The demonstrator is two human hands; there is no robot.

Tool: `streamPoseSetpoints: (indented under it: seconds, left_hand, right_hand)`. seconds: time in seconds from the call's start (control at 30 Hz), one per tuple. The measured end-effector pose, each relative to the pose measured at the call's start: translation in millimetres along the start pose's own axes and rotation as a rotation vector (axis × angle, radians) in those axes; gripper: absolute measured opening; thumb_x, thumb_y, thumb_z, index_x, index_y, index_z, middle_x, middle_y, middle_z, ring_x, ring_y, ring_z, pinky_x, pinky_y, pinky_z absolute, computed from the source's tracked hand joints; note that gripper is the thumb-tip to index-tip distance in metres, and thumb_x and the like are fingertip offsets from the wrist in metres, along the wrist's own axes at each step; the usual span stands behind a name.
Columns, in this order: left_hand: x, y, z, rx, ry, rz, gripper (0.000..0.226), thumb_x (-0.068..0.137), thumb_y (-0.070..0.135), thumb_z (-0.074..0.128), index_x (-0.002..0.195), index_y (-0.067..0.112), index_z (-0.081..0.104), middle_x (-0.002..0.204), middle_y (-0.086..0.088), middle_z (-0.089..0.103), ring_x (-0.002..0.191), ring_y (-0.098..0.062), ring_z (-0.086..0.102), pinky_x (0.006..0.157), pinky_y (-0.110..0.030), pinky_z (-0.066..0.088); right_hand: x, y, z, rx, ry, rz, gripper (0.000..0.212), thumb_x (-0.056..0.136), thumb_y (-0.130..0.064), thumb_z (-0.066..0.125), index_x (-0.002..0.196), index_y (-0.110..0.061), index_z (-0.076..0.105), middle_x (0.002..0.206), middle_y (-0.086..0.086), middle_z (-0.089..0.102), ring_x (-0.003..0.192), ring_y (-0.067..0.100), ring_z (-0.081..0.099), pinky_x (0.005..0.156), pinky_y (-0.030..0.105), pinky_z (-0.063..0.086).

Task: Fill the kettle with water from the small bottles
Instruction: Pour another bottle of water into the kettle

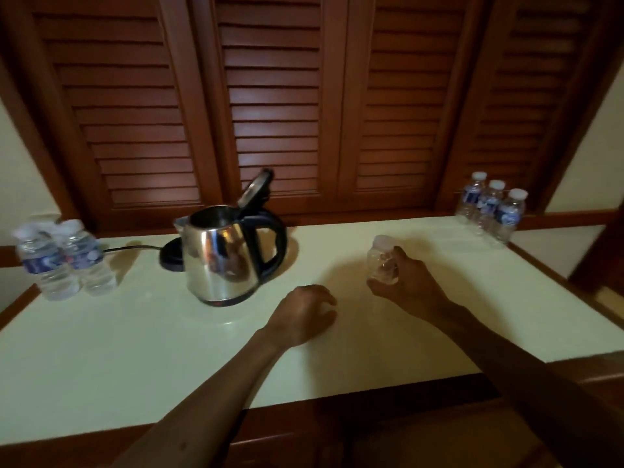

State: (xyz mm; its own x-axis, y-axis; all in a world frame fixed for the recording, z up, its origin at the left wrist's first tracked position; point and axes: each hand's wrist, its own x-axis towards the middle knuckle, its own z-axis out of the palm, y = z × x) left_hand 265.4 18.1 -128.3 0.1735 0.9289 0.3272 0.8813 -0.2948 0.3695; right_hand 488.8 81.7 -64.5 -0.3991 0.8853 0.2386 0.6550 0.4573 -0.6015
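A steel kettle [221, 256] with a black handle stands on the pale table, its lid [255, 189] tipped up and open. My right hand [405, 282] grips a small clear bottle [381, 256] with a white cap, held upright to the right of the kettle; it looks empty. My left hand [304, 314] hovers low over the table in front of the kettle with fingers loosely curled, holding nothing. Two small water bottles [64, 260] with blue labels stand at the left edge. Three more small bottles [489, 207] stand at the back right corner.
The kettle's black base [170, 256] and its cord [131, 248] lie behind and to the left of the kettle. Brown louvred shutters [277, 96] rise behind the table [135, 349]. A wooden rim [371, 396] borders the table's front edge.
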Motion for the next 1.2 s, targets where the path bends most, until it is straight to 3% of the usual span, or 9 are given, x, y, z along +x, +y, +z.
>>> streamPoseSetpoints:
  seconds: [0.17,0.33,0.53,0.63,0.8,1.03,1.2]
  left_hand:
    - [93.9,41.2,54.3,0.001,-0.046,-0.091,0.029,0.088,0.035,0.063,0.113,0.023,0.072,0.121,0.006,0.068,0.113,-0.013,0.062,0.099,-0.032,0.049]
    - [169.9,54.0,91.9,0.030,0.004,-0.207,0.032,0.087,0.041,0.066,0.115,0.028,0.071,0.118,0.010,0.071,0.117,-0.012,0.060,0.103,-0.033,0.047]
    - [233.3,34.5,104.3,0.274,-0.119,-0.284,0.071,0.084,0.073,0.046,0.141,0.033,0.045,0.147,0.000,0.047,0.141,-0.022,0.035,0.109,-0.053,0.034]
    - [246.9,21.2,111.9,0.366,-0.175,-0.416,0.089,0.076,0.089,0.027,0.143,0.030,0.034,0.152,-0.010,0.034,0.145,-0.030,0.023,0.109,-0.064,0.022]
    - [252.2,16.5,119.4,0.384,-0.231,-0.460,0.099,0.074,0.092,0.012,0.151,0.030,0.018,0.164,-0.014,0.008,0.151,-0.035,0.003,0.113,-0.065,0.010]
    - [253.3,12.0,121.5,0.388,-0.224,-0.453,0.100,0.073,0.092,0.012,0.151,0.030,0.017,0.164,-0.013,0.007,0.151,-0.034,0.001,0.114,-0.065,0.008]
    - [253.1,12.0,121.3,0.380,-0.216,-0.453,0.099,0.073,0.092,0.013,0.150,0.030,0.019,0.164,-0.013,0.009,0.151,-0.033,0.002,0.114,-0.065,0.009]
  right_hand:
    - [30.0,86.4,-53.4,-0.006,0.131,0.117,0.067,0.080,-0.036,0.075,0.132,-0.012,0.042,0.127,0.006,0.060,0.106,0.024,0.060,0.081,0.025,0.043]
    - [83.1,150.5,-80.7,0.085,0.214,0.165,0.061,0.079,-0.032,0.076,0.129,-0.011,0.048,0.123,0.008,0.062,0.108,0.025,0.060,0.084,0.028,0.046]
    - [157.2,204.0,-88.9,0.180,0.296,0.202,0.055,0.076,-0.029,0.078,0.124,-0.013,0.054,0.115,0.005,0.065,0.098,0.021,0.062,0.084,0.036,0.052]
    - [191.3,223.9,-84.4,0.257,0.302,0.247,0.048,0.077,-0.026,0.078,0.118,-0.015,0.056,0.111,0.004,0.066,0.094,0.017,0.060,0.084,0.034,0.050]
    - [224.3,250.9,-69.5,0.364,0.314,0.298,0.044,0.081,-0.022,0.075,0.119,-0.014,0.056,0.111,0.004,0.064,0.094,0.016,0.058,0.085,0.030,0.047]
    - [243.6,259.5,-61.2,0.279,0.328,0.326,0.032,0.084,-0.031,0.070,0.110,-0.020,0.055,0.101,0.000,0.060,0.090,0.019,0.056,0.080,0.032,0.044]
    - [240.5,257.8,-63.0,0.265,0.293,0.357,0.046,0.078,-0.026,0.076,0.117,-0.014,0.056,0.110,0.005,0.065,0.096,0.024,0.061,0.082,0.034,0.049]
